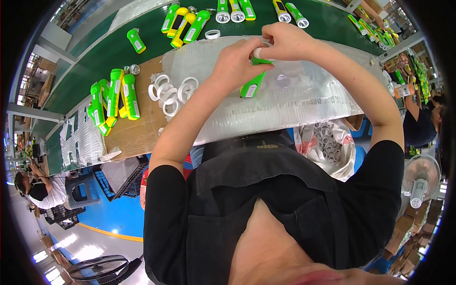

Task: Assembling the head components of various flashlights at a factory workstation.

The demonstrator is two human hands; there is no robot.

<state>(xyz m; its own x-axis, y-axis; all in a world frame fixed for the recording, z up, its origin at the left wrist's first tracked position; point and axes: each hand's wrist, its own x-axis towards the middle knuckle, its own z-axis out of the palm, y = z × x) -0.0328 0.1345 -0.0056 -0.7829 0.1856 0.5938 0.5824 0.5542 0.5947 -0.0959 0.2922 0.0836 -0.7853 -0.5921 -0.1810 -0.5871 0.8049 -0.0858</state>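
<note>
Over the plastic-covered work surface, my two hands meet at the head end of a green flashlight. My left hand is closed around that end, its thumb lying along the body. From the other side, the fingers of my right hand pinch a white ring at the flashlight's head. My fingers partly cover both the ring and the head. Several loose white rings lie to the left of my left forearm. Another white ring rests beyond my hands.
Green-and-yellow flashlights are piled on the cardboard at left. More flashlights line the far green table. An open sack of rings stands below the front edge. Co-workers sit at both sides.
</note>
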